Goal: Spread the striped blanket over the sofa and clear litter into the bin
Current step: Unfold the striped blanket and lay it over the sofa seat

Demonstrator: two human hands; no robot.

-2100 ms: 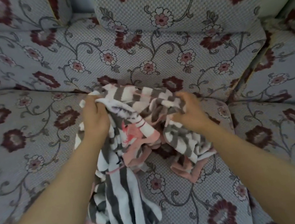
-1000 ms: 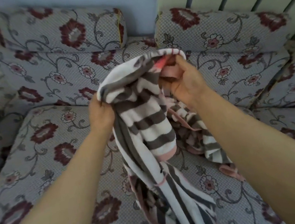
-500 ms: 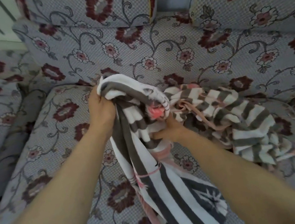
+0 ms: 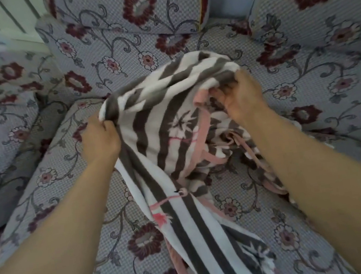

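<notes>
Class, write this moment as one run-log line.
left hand: grips blanket | right hand: grips blanket | blanket: bunched, not spread | sofa: uncovered

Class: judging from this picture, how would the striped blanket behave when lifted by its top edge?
Probably floppy: the striped blanket sags and bunches between the left hand and right hand. Likely light, since pinches hold it. Its trailing end may drag across the sofa.

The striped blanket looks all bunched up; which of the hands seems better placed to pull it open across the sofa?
Probably the right hand. It grips the striped blanket by its pink-trimmed top edge, with the bunched folds lying beside it on the sofa. The left hand pinches the other top corner and could anchor.
</notes>
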